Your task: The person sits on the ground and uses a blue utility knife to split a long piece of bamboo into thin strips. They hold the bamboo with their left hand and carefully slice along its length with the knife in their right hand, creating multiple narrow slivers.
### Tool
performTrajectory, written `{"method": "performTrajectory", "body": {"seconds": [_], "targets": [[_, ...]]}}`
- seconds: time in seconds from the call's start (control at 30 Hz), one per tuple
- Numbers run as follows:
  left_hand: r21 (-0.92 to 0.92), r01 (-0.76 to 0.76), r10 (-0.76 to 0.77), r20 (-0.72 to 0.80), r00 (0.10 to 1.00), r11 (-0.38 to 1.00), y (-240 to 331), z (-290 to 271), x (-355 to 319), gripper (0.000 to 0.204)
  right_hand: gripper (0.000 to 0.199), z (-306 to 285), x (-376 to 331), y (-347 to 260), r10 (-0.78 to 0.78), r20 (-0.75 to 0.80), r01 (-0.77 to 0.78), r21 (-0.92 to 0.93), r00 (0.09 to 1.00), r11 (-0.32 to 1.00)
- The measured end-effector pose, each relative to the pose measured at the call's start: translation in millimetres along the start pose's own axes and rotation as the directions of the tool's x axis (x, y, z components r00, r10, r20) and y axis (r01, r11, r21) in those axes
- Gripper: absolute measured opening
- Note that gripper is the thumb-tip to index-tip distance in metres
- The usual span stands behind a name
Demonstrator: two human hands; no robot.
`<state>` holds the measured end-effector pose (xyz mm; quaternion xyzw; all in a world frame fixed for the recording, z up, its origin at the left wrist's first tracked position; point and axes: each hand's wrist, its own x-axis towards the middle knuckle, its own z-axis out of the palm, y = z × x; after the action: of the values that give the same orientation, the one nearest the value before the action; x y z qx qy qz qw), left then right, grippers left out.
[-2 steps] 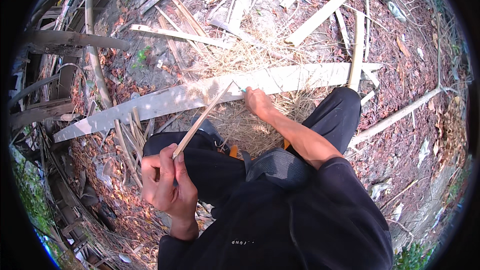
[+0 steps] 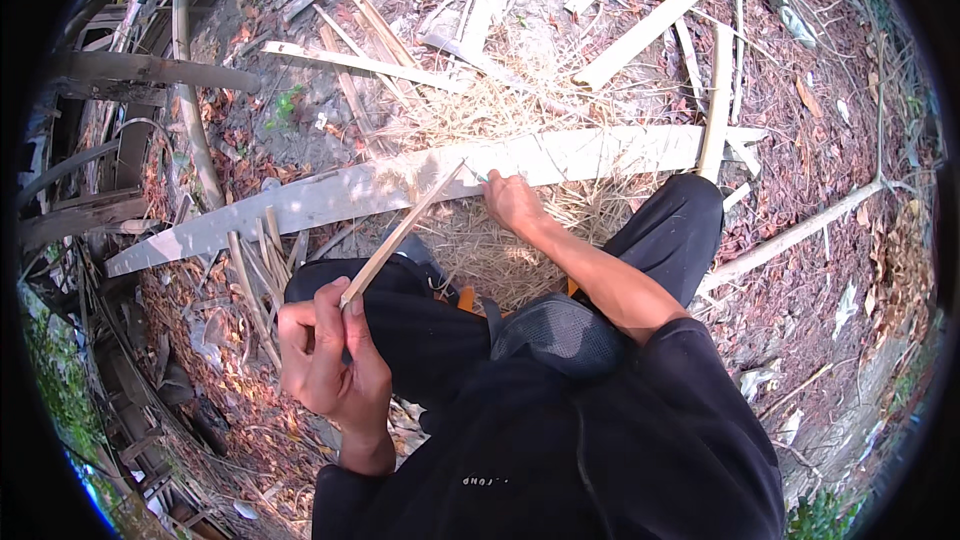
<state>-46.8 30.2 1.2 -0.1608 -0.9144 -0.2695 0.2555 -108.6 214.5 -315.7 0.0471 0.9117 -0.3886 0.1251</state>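
Observation:
My left hand (image 2: 335, 365) pinches the near end of a thin pale wooden stick (image 2: 400, 230) between thumb and fingers. The stick slants up and away to the right, its far tip over a long pale board (image 2: 330, 190) on the ground. Beside that tip my right hand (image 2: 513, 205) is closed around something small. A bluish bit shows at its fingers; the rest is hidden, so its kind is unclear. Thin straw-coloured shavings (image 2: 490, 250) lie on both sides of the board, below and beyond the right hand.
A thick pale pole (image 2: 716, 105) crosses the board's right end. Several split pieces, among them a pale half-round length (image 2: 645, 30), lie beyond it. Upright sticks (image 2: 255, 285) stand near my left knee. Stacked timber (image 2: 90, 210) fills the left side; a branch (image 2: 795, 235) lies at right.
Both hands have shifted very slightly to the left. The stick stays in my left hand, and my right hand stays closed beside its tip.

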Motion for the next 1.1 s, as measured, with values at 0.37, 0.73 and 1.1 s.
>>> {"method": "performTrajectory", "body": {"seconds": [0.37,0.73,1.1], "targets": [[0.019,-0.022,0.022,-0.002,1.0,1.0,6,3,13,0.024,0.016,-109,-92,-139,-0.344,-0.098,0.358,0.224,0.934,0.906],[0.059,-0.101,0.101,0.015,0.995,0.993,9,3,15,0.024,0.018,-88,-72,-110,-0.269,-0.133,0.283,0.098,0.954,0.954],[-0.045,-0.103,0.104,0.039,0.994,0.994,27,11,18,0.02,0.024,-23,1,-4,-0.08,0.016,0.081,-0.284,0.997,0.955]]}}
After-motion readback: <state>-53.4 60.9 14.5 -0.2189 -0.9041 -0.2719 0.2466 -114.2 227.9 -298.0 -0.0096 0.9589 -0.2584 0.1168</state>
